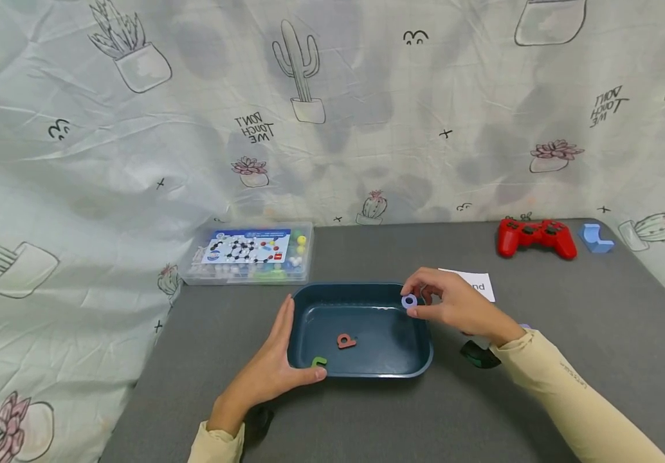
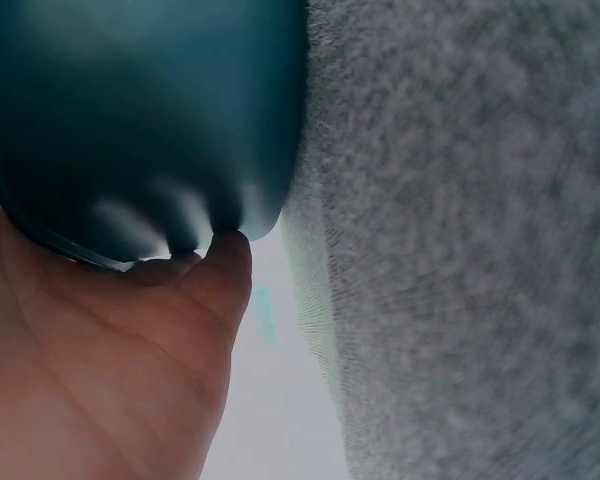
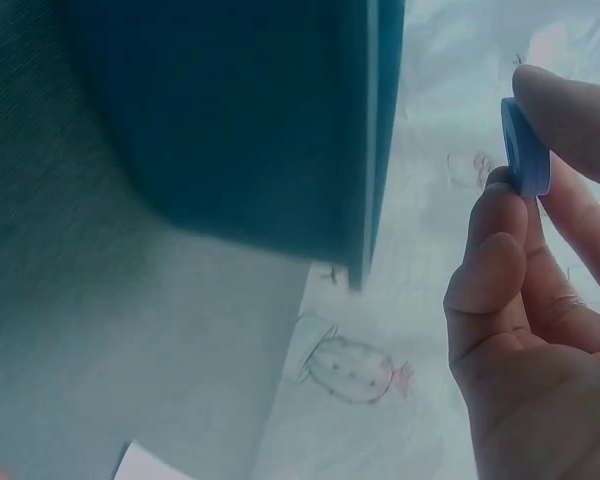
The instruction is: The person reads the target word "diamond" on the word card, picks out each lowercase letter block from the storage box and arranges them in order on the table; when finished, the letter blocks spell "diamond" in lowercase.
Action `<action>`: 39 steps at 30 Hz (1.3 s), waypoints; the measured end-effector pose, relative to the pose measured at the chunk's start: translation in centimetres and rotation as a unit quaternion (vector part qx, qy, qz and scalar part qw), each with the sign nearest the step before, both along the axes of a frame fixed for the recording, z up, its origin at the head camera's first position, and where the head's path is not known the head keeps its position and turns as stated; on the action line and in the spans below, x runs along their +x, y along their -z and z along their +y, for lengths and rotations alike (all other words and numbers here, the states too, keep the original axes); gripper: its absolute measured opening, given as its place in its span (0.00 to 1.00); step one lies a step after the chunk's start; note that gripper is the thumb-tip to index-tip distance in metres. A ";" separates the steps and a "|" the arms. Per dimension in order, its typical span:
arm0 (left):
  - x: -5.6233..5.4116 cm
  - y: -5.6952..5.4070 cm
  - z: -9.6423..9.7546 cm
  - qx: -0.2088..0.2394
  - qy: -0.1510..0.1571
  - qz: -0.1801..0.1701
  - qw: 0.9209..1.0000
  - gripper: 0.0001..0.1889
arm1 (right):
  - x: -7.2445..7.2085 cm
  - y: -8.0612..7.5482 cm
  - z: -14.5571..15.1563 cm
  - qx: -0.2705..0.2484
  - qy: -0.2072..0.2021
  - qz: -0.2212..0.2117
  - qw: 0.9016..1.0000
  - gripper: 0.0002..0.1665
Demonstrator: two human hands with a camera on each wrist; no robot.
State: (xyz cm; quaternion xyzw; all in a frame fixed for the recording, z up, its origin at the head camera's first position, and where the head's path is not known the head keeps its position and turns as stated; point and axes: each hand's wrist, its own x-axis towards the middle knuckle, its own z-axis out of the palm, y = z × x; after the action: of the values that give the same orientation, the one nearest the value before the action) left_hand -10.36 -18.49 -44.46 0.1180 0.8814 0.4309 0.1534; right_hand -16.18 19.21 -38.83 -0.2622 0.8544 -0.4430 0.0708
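Observation:
A dark blue rectangular tray (image 1: 361,370) stands in the middle of the table. My left hand (image 1: 271,360) rests against its left end, fingers straight along the outer wall and thumb along the front corner. Between thumb and fingertips, my right hand (image 1: 454,302) pinches a small purple letter "o" (image 1: 409,301) above the tray's back right corner. The right wrist view shows this letter edge-on (image 3: 526,150). Inside the tray lie a red letter "a" (image 1: 345,341) and, near the left thumb, a green letter (image 1: 319,361), partly hidden.
A white printed card (image 1: 480,284) lies partly behind the right hand. At the back left is a clear case (image 1: 251,273) of coloured pieces. A red game controller (image 1: 535,238) and a light blue block (image 1: 595,239) are at the back right. A patterned cloth hangs behind the table.

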 end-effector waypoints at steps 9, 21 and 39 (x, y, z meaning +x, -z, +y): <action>0.0 0.0 0.0 -0.002 0.002 -0.003 1.000 0.72 | 0.5 1.0 3.0 -0.020 0.012 -0.001 1.000 0.16; -0.2 0.0 0.0 -0.008 0.003 -0.003 1.000 0.72 | 1.6 2.2 6.5 -0.011 0.079 -0.017 0.997 0.13; -0.2 0.0 0.0 -0.006 0.000 -0.010 1.000 0.71 | 4.1 4.1 13.1 0.042 0.173 0.044 0.983 0.11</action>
State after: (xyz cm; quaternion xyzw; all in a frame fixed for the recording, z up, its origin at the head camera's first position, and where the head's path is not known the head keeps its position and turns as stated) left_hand -10.57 -18.50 -44.43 0.1126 0.8826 0.4267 0.1623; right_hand -12.08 32.33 -42.92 -0.1268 0.9068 -0.4007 -0.0334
